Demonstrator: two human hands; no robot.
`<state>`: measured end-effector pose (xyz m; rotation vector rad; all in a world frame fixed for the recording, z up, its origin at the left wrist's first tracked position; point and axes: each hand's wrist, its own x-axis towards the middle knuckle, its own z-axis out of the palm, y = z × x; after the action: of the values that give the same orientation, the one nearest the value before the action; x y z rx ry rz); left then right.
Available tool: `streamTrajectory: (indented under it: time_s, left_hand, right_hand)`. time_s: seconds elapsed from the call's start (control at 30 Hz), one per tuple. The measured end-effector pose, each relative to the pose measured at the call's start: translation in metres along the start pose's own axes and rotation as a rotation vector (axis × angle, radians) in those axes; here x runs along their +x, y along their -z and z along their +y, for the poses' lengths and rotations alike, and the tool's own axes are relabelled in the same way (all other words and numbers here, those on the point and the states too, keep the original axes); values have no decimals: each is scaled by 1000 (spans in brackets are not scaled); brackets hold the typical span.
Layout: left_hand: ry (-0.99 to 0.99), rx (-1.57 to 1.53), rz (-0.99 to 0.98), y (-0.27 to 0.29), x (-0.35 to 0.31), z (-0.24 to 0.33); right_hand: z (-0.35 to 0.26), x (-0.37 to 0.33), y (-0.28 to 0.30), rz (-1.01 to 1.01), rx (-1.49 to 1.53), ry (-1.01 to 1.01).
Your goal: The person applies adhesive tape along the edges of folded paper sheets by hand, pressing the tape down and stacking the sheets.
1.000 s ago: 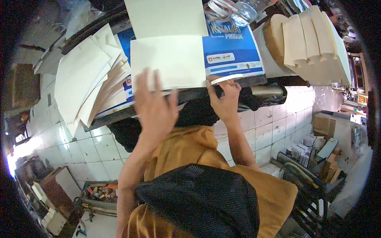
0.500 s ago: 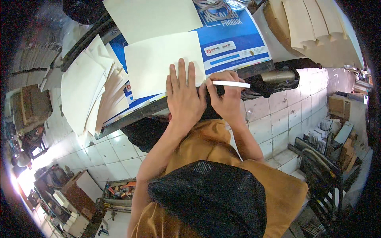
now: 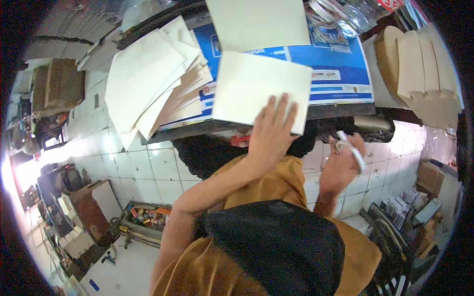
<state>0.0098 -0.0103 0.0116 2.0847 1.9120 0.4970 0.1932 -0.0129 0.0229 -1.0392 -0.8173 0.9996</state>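
My left hand (image 3: 271, 130) lies flat with fingers stretched out on the lower right part of a cream paper sheet (image 3: 256, 81). The sheet's near right corner reaches over the table's front edge. Off the table to the right, my right hand (image 3: 343, 160) is closed round a thin, white, curved item (image 3: 356, 154) that looks like a narrow roll of tape; motion blurs it. Another cream sheet (image 3: 261, 22) lies just beyond the first. Both rest on a blue printed sheet (image 3: 340, 81) covering the tabletop.
Left on the table is a loose, fanned pile of cream paper (image 3: 148, 74). Folded cream papers (image 3: 419, 64) stand at the right. Whitish coils (image 3: 326, 11) and clear plastic (image 3: 355, 19) lie at the back. A tray of small items (image 3: 148, 217) is on the tiled floor.
My right hand has drawn away from the near sheet's corner, down and right, with the white item. The left hand stays flat on the sheet, which now sits slightly turned. The whole view has shifted.
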Motion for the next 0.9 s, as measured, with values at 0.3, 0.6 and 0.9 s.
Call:
streamTrajectory:
  time_s: [0.3,0.6,0.9]
  left_hand:
    - [77,-311,1074,187,-26,-43]
    - [282,140,239,146,-19,-173]
    - [-207,352,454,51,167,-132]
  right_hand:
    - [-8,36,24,-63,581,-457]
    - [-14,26,15,-206,619,-385]
    - [-14,20,-34,-286,201,-215]
